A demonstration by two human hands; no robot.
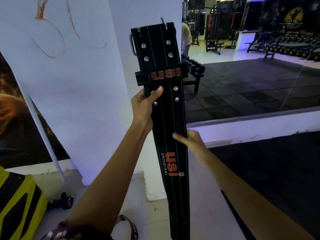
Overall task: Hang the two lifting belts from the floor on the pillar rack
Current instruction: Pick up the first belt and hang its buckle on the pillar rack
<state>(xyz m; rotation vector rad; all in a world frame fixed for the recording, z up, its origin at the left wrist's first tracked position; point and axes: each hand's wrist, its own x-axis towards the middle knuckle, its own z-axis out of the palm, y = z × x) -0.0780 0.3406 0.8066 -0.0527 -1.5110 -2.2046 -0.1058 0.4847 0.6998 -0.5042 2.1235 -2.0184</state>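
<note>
Above the gripping left hand (146, 105), the belt (156, 49) stands buckle (132, 42) uppermost (for hanging, I'd judge), right hand (191, 143) pinching it below.

One head-worn view (wide-angle) looks forward and down; close to the white pillar (90, 104).

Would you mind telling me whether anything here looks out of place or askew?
The black belt, held by the left hand and right hand before the white pillar, hangs slightly tilted. A curled strap and a small black object lie loose on the floor.
</note>
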